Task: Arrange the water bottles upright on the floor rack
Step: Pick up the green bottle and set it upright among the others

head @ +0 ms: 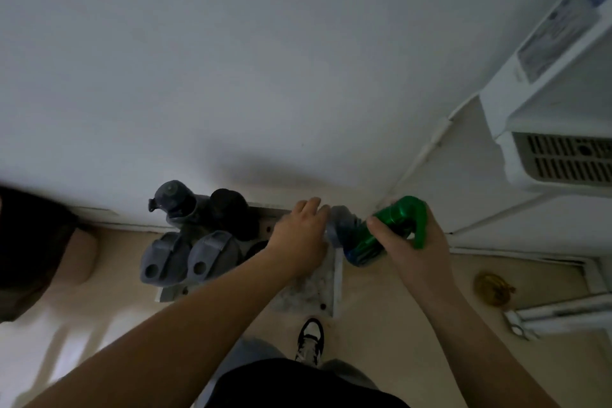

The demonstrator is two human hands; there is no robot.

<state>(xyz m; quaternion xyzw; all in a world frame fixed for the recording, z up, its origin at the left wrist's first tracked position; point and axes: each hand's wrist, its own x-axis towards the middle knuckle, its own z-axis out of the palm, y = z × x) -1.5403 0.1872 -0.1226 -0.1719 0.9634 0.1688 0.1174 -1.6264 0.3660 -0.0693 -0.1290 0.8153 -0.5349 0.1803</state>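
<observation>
A white floor rack (308,290) with round holes stands against the wall. Several bottles stand upright in its left part: a smoky grey one (175,200), a black one (231,214) and two with grey flip lids (162,258) (212,255). My left hand (301,237) is closed on the grey cap of a blue bottle (347,230), which leans over the rack's right end. My right hand (410,245) holds a green bottle (399,214) with a loop handle, right beside the blue one and touching it.
A white appliance with a vent grille (559,156) juts out at the right. An amber object (490,288) and white pipes (563,311) lie on the floor to the right. My shoe (309,339) stands just in front of the rack. A dark bulky object (29,242) sits at the left.
</observation>
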